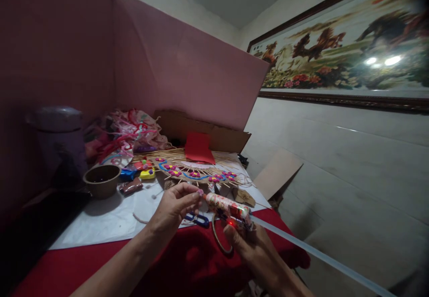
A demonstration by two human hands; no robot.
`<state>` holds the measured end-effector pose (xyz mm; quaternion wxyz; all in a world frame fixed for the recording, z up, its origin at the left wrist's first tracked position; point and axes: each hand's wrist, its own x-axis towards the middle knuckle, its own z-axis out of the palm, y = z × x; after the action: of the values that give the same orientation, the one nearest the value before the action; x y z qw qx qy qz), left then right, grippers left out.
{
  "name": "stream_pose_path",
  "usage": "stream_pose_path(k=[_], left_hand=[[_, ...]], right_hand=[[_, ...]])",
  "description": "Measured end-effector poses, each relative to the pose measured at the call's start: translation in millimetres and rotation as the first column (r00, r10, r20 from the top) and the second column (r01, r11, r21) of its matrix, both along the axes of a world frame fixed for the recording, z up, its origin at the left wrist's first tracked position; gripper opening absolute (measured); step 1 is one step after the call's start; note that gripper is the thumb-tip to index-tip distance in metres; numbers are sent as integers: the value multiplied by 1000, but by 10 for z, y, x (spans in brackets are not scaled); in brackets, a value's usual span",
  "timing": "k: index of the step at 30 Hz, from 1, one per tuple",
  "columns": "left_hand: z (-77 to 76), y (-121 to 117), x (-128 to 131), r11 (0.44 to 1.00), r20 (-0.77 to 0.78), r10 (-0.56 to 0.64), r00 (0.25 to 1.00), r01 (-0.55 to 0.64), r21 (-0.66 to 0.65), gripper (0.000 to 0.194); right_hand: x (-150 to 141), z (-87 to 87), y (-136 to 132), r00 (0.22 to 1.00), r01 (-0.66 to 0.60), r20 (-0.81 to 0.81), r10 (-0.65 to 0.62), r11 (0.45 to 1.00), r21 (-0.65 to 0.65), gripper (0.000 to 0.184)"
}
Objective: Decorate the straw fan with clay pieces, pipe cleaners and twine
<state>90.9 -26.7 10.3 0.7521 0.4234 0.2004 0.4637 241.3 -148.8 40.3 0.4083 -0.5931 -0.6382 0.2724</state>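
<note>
My right hand [254,248] grips a patterned glue gun [228,206] with a red light lit and a long clear glue stick [318,254] trailing from its back to the lower right. Its nozzle points left at a tiny purple piece [200,192] pinched between the fingertips of my left hand [176,205]. Both hands hover over a red cloth [187,261] near the table's front. Just beyond them lies a fan-shaped piece of straw sticks [191,165] decorated with pink flowers and a blue cord.
A brown bowl [101,180] and a purple lidded pot [58,140] stand at the left. Pink ribbons are heaped [130,131] behind. A red card [199,147], cardboard box [214,134], blue scissors [197,219], a ring [219,239] and white paper [110,219] are nearby. A pink board [167,60] walls the back.
</note>
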Motion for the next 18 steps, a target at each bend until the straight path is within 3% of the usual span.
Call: stream_pose_path(k=[12, 18], left_hand=[[-17, 2, 20, 999, -27, 11, 1000, -9, 45, 19], [17, -19, 12, 998, -53, 22, 998, -18, 65, 21]], right_hand=[[-10, 14, 5, 1000, 21, -17, -20, 999, 36, 41], [-9, -8, 5, 999, 31, -12, -32, 999, -25, 42]])
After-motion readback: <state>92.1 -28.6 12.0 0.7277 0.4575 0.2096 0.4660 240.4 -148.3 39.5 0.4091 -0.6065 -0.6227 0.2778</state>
